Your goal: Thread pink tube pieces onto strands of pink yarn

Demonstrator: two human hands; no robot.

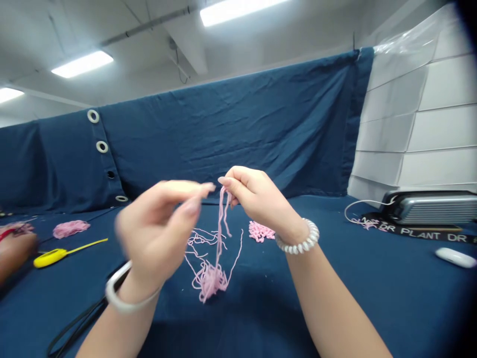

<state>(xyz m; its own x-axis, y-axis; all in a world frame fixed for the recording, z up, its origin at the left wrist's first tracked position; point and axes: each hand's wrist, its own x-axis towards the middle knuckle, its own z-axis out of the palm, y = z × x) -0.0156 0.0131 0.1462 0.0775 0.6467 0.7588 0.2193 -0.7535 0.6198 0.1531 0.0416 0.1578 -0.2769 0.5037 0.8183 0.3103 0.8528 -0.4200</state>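
Note:
Pink yarn strands [220, 214] hang from my right hand [251, 191], which is closed with thumb and fingers pinching their looped top. Below, the strands run down into a loose tangled heap of pink yarn [210, 281] on the blue cloth. My left hand [160, 223] is raised to the left of the strands, blurred by motion. Its thumb and index finger are slightly apart, with nothing visible between them. Behind it, loose cut lengths of pink yarn [203, 238] lie spread out. A pile of short pink pieces [261, 231] sits beyond my right wrist.
On the left lie a yellow tape measure [50, 258], a pink yarn bundle [70, 228] and a black cord [76, 323]. Another person's hand [17, 253] shows at the left edge. To the right are a silver-black device [436, 209], a lettered strap [421, 232] and a white mouse-like object [455, 257].

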